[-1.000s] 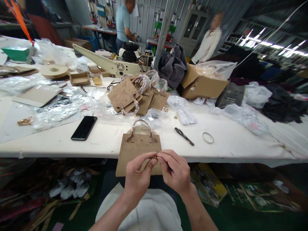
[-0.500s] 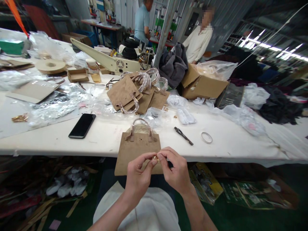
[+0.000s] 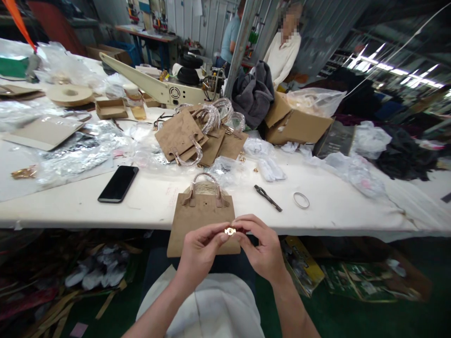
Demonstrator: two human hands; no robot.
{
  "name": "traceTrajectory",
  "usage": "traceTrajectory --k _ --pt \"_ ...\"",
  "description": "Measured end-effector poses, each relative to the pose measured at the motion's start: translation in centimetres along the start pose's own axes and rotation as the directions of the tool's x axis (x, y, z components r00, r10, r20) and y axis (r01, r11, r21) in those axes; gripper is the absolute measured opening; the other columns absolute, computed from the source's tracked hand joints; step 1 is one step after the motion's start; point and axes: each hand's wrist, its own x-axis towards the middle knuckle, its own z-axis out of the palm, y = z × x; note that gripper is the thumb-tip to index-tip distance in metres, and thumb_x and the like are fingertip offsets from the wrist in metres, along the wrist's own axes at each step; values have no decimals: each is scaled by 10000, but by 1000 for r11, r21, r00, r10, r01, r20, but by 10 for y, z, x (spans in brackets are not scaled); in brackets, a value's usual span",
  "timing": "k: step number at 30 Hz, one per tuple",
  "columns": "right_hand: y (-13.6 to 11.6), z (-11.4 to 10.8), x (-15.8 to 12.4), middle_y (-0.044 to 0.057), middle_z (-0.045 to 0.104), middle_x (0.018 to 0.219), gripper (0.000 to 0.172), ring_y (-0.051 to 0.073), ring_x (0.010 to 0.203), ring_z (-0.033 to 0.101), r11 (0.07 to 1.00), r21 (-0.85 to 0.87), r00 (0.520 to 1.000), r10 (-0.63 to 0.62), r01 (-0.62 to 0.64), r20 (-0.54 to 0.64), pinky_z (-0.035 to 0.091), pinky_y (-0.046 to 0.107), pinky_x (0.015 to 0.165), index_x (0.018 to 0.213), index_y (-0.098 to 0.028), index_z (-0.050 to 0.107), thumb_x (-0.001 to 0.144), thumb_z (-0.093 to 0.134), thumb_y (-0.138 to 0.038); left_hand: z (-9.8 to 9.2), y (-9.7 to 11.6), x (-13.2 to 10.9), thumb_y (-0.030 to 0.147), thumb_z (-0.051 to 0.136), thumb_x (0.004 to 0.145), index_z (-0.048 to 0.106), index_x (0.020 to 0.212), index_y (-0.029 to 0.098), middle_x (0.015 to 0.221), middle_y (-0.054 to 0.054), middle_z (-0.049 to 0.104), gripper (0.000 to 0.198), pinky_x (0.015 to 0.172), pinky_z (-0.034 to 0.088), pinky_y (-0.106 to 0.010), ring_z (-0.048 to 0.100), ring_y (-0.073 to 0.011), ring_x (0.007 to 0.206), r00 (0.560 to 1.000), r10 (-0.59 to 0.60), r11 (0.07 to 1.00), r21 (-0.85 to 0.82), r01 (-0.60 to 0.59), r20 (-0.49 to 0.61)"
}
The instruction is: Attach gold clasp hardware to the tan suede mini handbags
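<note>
Between the fingertips of my left hand (image 3: 200, 249) and my right hand (image 3: 262, 246) is a small gold metal clasp (image 3: 230, 231), pinched from both sides. Behind it, a brown bag panel (image 3: 204, 220) with a pair of handles (image 3: 206, 176) hangs over the table's front edge, its upper part lying on the tabletop. A small dark hole shows near the panel's top, between the handle tabs. To the right on the table lie a dark slim hand tool (image 3: 268, 198) and a thin ring (image 3: 301, 200).
A black phone (image 3: 118, 184) lies to the left. Further back are stacked brown bag panels (image 3: 183, 134) with wrapped handles, a beige machine (image 3: 169, 91), a tape roll (image 3: 69, 96) and a cardboard box (image 3: 299, 122). Small gold fittings (image 3: 24, 172) lie far left. Two people stand behind the table.
The gold clasp now faces me more fully, with my fingers spread further to its two sides. The view has shifted slightly. In the background, the person in blue has moved behind the post.
</note>
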Motion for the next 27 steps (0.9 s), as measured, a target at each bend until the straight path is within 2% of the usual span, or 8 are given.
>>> traceTrajectory --k 6,13,19,27 --pt "-8 1 0 97 738 1113 154 228 963 731 1000 -8 1000 -28 28 0 614 341 807 1156 -223 753 1029 685 -168 3 3 -6 303 768 1029 870 1075 243 1013 -49 842 127 834 669 -285 810 -235 884 989 145 975 174 -138 -28" --pt "-8 5 0 113 737 1113 191 237 984 727 994 -40 995 -100 100 -8 626 360 834 1181 -215 734 1025 662 -132 5 3 -10 277 741 1047 866 1097 263 1023 -34 843 135 808 664 -270 817 -232 876 974 220 947 253 -199 -56" --pt "-3 11 -1 115 730 1099 156 248 1001 720 998 -1 997 -69 69 -30 622 380 857 1158 -210 739 1034 660 -157 4 0 -10 256 746 1041 867 1102 279 1007 -17 844 138 812 657 -248 817 -217 870 971 226 949 243 -202 -75" --pt "4 22 0 96 712 1091 141 224 977 708 999 50 999 -12 13 -31 600 357 845 1139 -211 747 1036 664 -162 1 -7 -8 300 760 1036 875 1064 250 995 -33 841 128 806 662 -281 808 -240 867 976 187 955 256 -152 -116"
